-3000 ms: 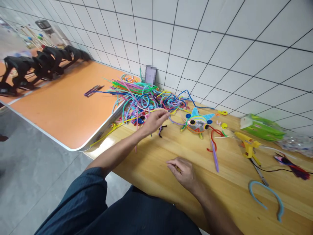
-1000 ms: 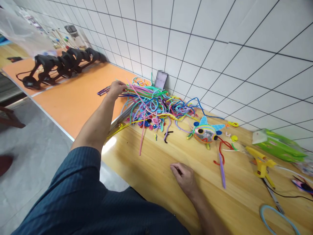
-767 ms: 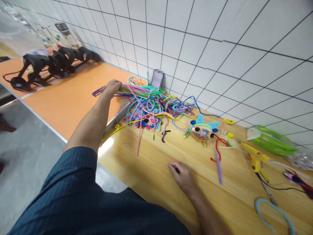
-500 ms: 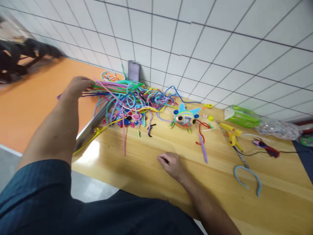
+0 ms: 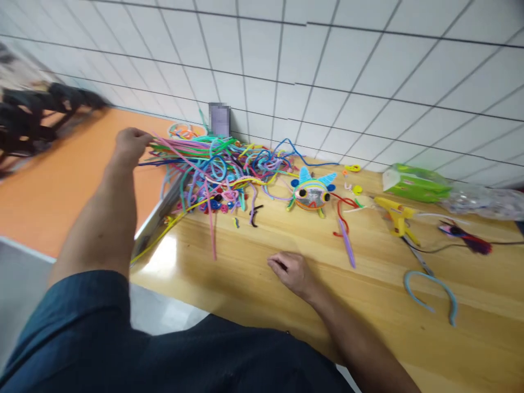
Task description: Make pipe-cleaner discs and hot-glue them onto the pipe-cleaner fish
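At the left end of a big tangle of colourful pipe cleaners (image 5: 196, 150), my left hand (image 5: 133, 143) is closed, its fingertips pinching pipe cleaner ends; exactly which strands it has is hard to see. My right hand (image 5: 291, 271) rests on the wooden table with its fingers curled and nothing visible in them. Beyond it sits a small figure (image 5: 314, 196) with blue pipe-cleaner horns, round eyes and a shiny middle. A lone pink pipe cleaner (image 5: 212, 229) points from the pile toward the table's front.
On the right lie a yellow glue gun (image 5: 397, 215), scissors (image 5: 423, 262), a bent blue pipe cleaner (image 5: 432, 278) and a purple stick-like piece (image 5: 347, 245). A green package (image 5: 415, 183) stands by the tiled wall (image 5: 262, 60). A phone-like object (image 5: 220, 120) leans there too.
The view has shifted slightly, moving the right-hand items further right. My left hand has turned a little, and the purple end left of it no longer shows. My right hand stays resting.
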`<action>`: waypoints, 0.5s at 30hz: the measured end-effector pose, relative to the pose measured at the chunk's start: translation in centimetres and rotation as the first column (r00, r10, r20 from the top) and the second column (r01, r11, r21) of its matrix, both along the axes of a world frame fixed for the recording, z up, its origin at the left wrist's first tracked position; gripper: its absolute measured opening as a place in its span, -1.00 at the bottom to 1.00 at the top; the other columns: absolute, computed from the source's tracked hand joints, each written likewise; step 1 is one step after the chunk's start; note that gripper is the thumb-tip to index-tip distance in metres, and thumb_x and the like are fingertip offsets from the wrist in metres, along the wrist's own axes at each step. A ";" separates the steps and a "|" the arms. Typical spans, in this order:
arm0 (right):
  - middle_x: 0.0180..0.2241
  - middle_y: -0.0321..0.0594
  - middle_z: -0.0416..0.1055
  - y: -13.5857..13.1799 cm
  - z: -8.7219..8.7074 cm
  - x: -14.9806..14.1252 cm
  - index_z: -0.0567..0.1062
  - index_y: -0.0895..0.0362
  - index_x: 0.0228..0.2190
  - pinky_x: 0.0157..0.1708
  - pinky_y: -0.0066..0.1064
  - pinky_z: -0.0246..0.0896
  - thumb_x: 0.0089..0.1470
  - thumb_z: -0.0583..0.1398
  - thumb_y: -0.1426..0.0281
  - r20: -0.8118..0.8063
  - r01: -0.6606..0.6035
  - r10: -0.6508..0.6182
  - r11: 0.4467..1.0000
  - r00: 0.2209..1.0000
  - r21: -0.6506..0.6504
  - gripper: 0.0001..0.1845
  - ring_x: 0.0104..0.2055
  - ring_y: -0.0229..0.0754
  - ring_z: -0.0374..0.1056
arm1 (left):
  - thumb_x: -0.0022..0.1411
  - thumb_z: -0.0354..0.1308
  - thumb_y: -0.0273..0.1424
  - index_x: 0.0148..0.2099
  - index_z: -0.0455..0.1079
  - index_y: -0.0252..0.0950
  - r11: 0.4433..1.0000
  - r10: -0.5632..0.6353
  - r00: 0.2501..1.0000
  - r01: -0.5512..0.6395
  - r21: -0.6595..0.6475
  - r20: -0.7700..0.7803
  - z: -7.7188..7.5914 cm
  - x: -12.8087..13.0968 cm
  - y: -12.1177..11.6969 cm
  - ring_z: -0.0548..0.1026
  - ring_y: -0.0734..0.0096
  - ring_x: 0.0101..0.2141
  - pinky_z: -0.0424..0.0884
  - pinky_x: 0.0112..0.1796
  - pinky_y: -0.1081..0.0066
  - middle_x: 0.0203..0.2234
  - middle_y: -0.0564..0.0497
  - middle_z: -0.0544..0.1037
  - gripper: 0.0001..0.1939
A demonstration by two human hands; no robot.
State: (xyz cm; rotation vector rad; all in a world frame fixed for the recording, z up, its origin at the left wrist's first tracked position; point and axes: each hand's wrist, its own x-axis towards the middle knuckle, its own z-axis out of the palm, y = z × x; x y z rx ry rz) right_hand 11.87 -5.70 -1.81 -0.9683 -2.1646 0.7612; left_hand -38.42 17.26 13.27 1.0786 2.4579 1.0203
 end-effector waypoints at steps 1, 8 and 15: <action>-0.36 -0.21 0.73 0.0 0.1 0.0 0.69 0.04 -0.25 -0.25 -0.41 0.50 0.48 0.19 0.32 0.005 0.005 -0.005 1.000 1.000 -0.002 -0.71 -0.34 -0.20 0.64 | 0.38 0.17 -0.61 -0.30 0.38 -0.34 1.000 -0.001 1.000 0.000 0.018 0.025 0.1 0.0 0.2 0.29 0.53 -0.44 0.47 -0.03 0.36 -0.65 0.24 0.29 -0.83; -0.42 -0.25 0.70 0.4 0.2 0.0 0.68 0.04 -0.27 -0.33 -0.40 0.50 0.51 0.17 0.28 0.012 -0.005 0.004 0.999 1.000 0.045 -0.67 -0.43 -0.19 0.62 | 0.61 -0.07 -0.58 -0.20 0.10 -0.26 0.975 0.070 0.973 -0.113 0.190 0.219 -0.3 -0.9 1.1 0.41 0.72 -0.38 0.34 -0.21 0.51 -0.48 0.29 0.37 -0.76; -0.42 -0.25 0.71 0.4 0.3 -0.1 0.67 0.03 -0.28 -0.33 -0.40 0.52 0.52 0.16 0.26 0.013 0.009 -0.009 0.999 1.000 0.046 -0.65 -0.42 -0.19 0.63 | 0.63 -0.16 -0.65 -0.21 -0.02 -0.20 0.884 0.256 0.954 -0.296 0.361 0.155 1.5 -3.1 1.0 0.29 0.76 -0.34 0.25 -0.27 0.57 -0.37 0.24 0.28 -0.68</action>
